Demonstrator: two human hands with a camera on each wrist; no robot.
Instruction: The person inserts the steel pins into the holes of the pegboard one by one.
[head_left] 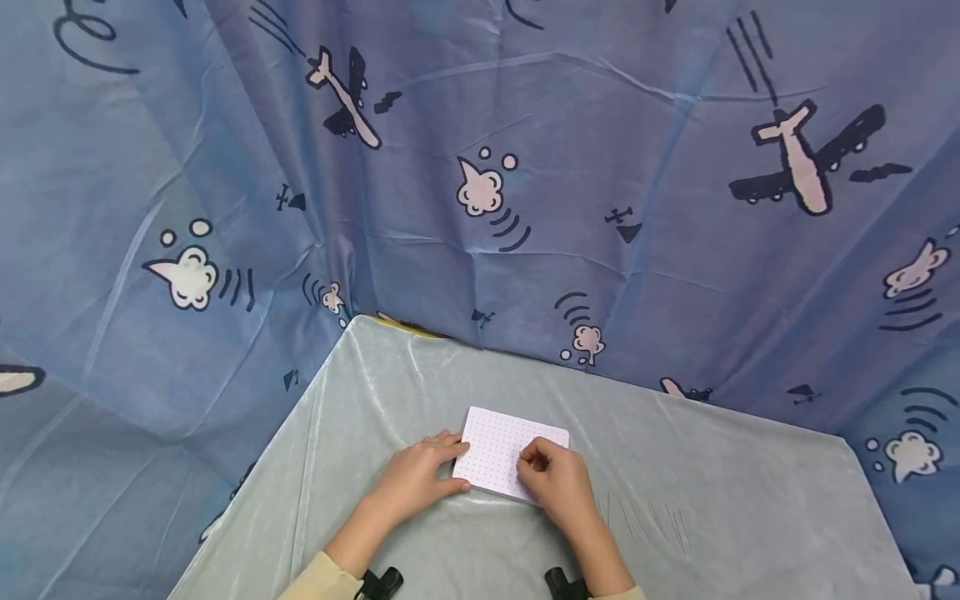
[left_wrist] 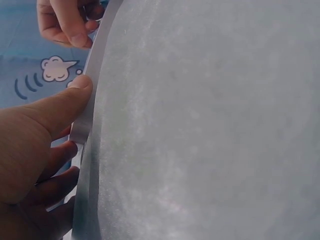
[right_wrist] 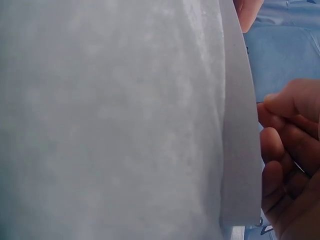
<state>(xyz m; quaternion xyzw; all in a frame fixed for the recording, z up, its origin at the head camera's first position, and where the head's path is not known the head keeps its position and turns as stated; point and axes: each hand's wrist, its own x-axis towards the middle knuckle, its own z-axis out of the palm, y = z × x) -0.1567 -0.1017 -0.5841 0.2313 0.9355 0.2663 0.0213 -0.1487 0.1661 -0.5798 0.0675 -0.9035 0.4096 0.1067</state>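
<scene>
A white block [head_left: 504, 450] with a grid of small dots or holes on top lies flat on the cloth-covered table. My left hand [head_left: 420, 471] grips its left end, thumb along the near side and fingers at the left edge. In the left wrist view the thumb of that left hand [left_wrist: 47, 117] presses the block's side wall [left_wrist: 97, 65]. Over the right part of the block, my right hand [head_left: 558, 479] has thumb and index finger pinched together. A thin needle [right_wrist: 259, 103], mostly hidden, shows at the fingertips in the right wrist view; the other fingers curl in.
Several thin needles [head_left: 660, 518] lie loose on the pale grey-green cloth [head_left: 757, 492], to the right of my right hand. Blue curtains [head_left: 420, 250] printed with airplanes and clouds hang behind and at the left of the table. A yellow strip [head_left: 412, 328] shows at the far table edge.
</scene>
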